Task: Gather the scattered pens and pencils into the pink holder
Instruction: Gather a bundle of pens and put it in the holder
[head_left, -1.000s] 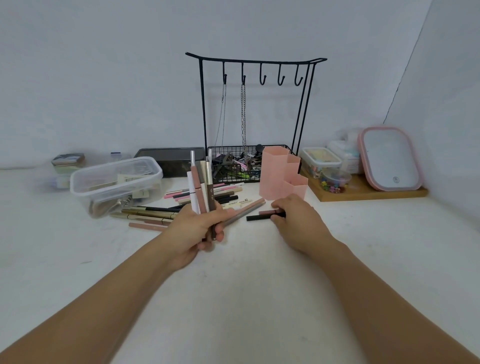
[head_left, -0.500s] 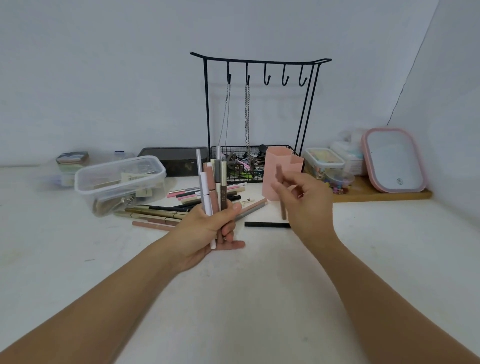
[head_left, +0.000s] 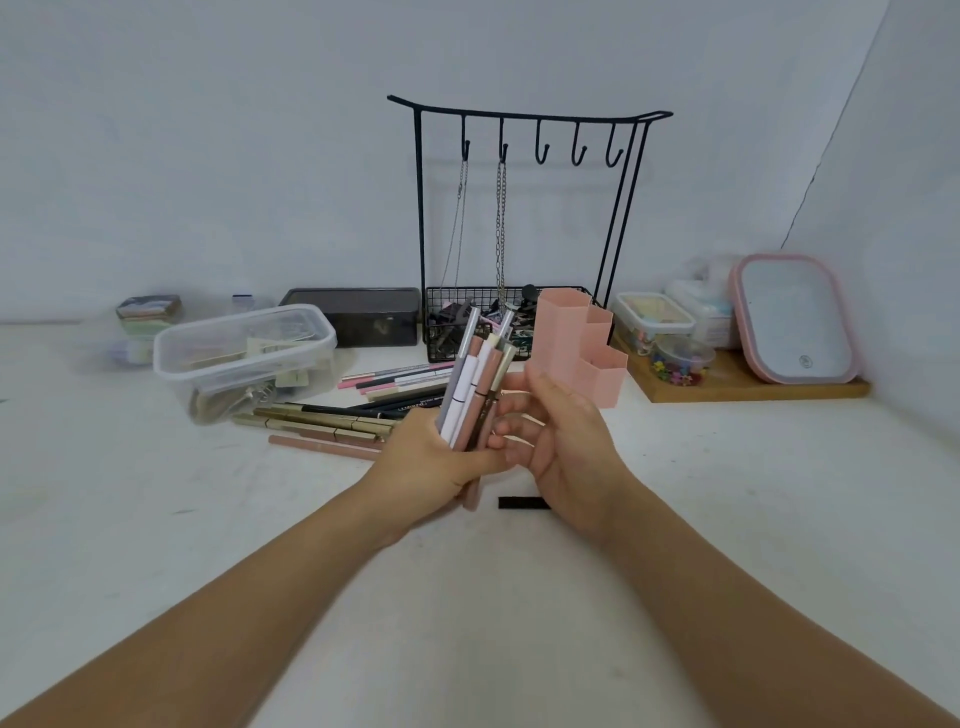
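The pink holder (head_left: 576, 353) stood with nothing visible inside. Left of it, my left hand (head_left: 431, 457) gripped a pen bundle (head_left: 475, 389); my right hand (head_left: 563, 441), apart half a second earlier, had closed its curled fingers against it. More pens (head_left: 332, 415) lay left, beside a clear tub (head_left: 244, 353) of oddments.

Two forearms, bare from the lower frame edge to the wrists; no sleeves, cuffs or gloves in view. Left hand (head_left: 434, 457): bare, no ring, watch or bracelet seen. Right hand (head_left: 563, 441): bare, no ring, watch or band seen at the wrist. Fingers (head_left: 511, 428) slender, nails short where visible; polish not discernible. No markings, tattoos or plasters discernible on either arm. Elbows and upper arms cut off by the frame edge.
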